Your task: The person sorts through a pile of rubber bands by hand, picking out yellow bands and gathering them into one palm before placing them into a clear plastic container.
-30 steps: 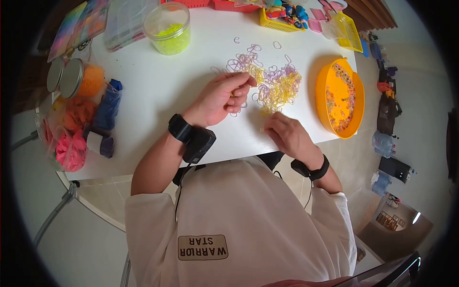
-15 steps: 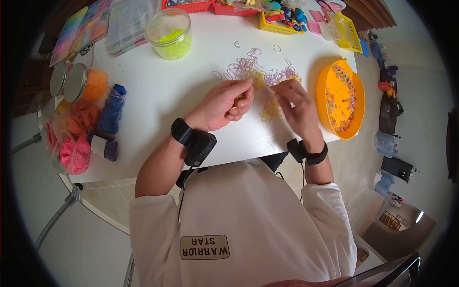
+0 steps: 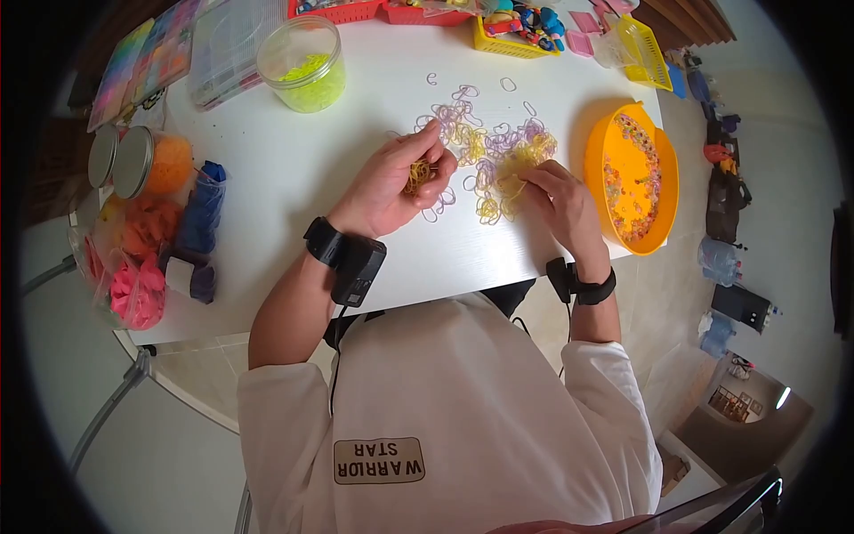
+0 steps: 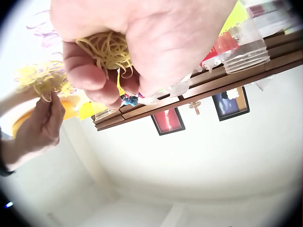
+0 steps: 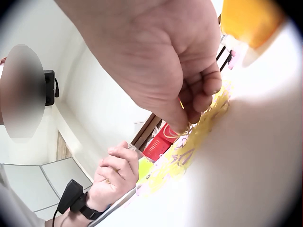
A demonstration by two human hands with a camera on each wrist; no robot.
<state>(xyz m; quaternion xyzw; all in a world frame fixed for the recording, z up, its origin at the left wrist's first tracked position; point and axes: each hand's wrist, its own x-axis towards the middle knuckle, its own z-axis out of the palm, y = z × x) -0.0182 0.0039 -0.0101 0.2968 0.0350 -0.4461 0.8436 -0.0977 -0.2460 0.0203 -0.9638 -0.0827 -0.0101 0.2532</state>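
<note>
A bunch of yellow rubber bands sits in the curled fingers and palm of my left hand, which is raised left of a loose pile. That pile of yellow and purple rubber bands is spread on the white table. Over the pile's right front part, my right hand pinches a thin yellow rubber band between thumb and fingertips. In the right wrist view, those fingertips are right at the pile's edge. The remaining fingers of the right hand curl loosely inward.
At the right table edge stands an orange tray holding small colourful beads. A clear tub of lime-green pieces is at the back left. Jars and bagged coloured bundles line the left side. Baskets stand along the back.
My right hand went from the pile's front edge to beside the left hand, then back right to the pile, where it pinches a yellow band. The left hand's bunch shows more now.
</note>
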